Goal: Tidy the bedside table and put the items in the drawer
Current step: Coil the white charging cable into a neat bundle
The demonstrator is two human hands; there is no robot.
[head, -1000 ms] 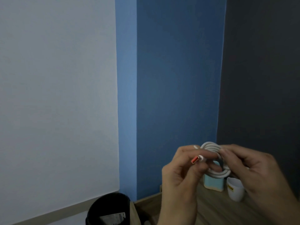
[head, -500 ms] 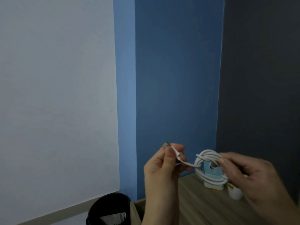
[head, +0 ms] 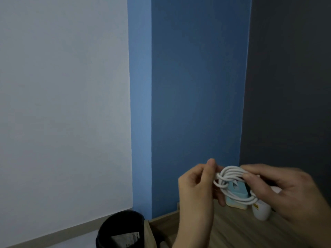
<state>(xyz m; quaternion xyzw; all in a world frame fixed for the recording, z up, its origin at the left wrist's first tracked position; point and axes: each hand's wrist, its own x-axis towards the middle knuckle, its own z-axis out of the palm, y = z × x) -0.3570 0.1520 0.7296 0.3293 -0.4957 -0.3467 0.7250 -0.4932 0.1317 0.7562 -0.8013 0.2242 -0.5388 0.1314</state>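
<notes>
A person's two bare hands are raised in front of a room corner, holding a coiled white cable between them in the air above a wooden counter. The left hand is clenched, its thumb and forefinger pinching one end of the cable at the coil's left side, where a strand wraps across the loops. The right hand grips the coil's upper right edge between thumb and fingers, the rest of the loops hanging below.

Behind the coil, on the counter near the wall, stands a pale blue box, partly hidden by the cable. Just to its right sits a small white container with a yellow label, partly covered by the right hand.

At the lower left, beside the counter's edge, is a black bin with a piece of printed paper inside. The wall behind is blue in the middle, pale grey to the left and dark grey to the right. The drawer is out of view.
</notes>
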